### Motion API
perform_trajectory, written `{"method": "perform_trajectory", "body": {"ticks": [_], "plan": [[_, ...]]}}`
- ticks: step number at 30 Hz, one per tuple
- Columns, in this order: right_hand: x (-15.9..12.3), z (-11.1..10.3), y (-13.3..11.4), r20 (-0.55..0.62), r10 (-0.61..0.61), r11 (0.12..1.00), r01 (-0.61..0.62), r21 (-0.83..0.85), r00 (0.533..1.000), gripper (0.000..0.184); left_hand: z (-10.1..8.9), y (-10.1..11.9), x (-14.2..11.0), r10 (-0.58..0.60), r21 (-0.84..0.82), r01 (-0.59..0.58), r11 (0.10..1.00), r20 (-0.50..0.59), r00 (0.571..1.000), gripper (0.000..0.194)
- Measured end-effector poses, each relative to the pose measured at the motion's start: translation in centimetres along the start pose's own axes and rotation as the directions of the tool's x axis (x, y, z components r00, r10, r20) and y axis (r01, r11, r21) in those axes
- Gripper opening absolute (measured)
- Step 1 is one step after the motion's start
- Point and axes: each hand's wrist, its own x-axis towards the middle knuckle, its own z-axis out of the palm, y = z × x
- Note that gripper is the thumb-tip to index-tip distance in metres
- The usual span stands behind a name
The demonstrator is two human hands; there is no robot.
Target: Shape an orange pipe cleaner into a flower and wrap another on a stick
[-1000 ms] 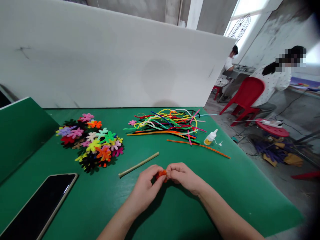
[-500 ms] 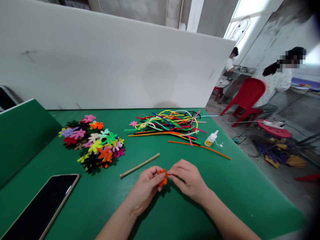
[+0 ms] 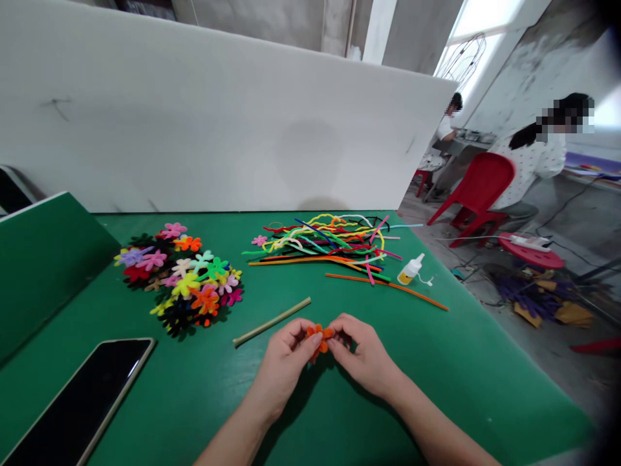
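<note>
Between the two hands, above the green worktop (image 3: 194, 388), I see an orange flower (image 3: 323, 348) in the head view. My left hand (image 3: 286, 353) pinches it between thumb and fingers; my right hand (image 3: 361, 353) closes, thumb to fingers, on its near petal. Just beyond lies a pale stick (image 3: 272, 322); farther out, loose pipe cleaners (image 3: 315, 244). Pulling too hard with the right could, I judge, stretch that petal or slip the flower free.
</note>
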Motion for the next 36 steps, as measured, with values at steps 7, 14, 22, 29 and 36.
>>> {"method": "perform_trajectory", "body": {"ticks": [7,14,22,29,36], "plan": [[0.1,0.8,-0.1,0.018,0.183,0.957,-0.182,0.226,0.983,0.01,0.2,-0.1,-0.1,0.107,0.095,-0.097,0.991,-0.101,0.989,0.009],[0.2,0.3,-0.3,-0.02,0.077,0.996,-0.078,-0.047,0.997,0.011,0.3,0.2,-0.1,0.032,0.08,-0.028,0.996,-0.044,0.999,0.012],[-0.2,1.0,-0.5,-0.058,0.107,0.994,-0.107,0.008,0.993,0.009,0.1,-0.4,0.3,0.013,0.019,-0.012,1.0,-0.072,0.997,0.014],[-0.4,1.0,-0.5,-0.08,0.129,0.992,-0.128,0.016,0.988,0.018,0.1,0.1,0.1,0.057,0.116,-0.053,0.992,-0.031,0.998,0.015],[-0.6,1.5,-0.4,-0.142,0.095,0.994,-0.102,-0.043,0.985,0.017,0.3,0.3,-0.1,0.068,0.158,-0.064,0.985,-0.017,0.998,0.015]]}}
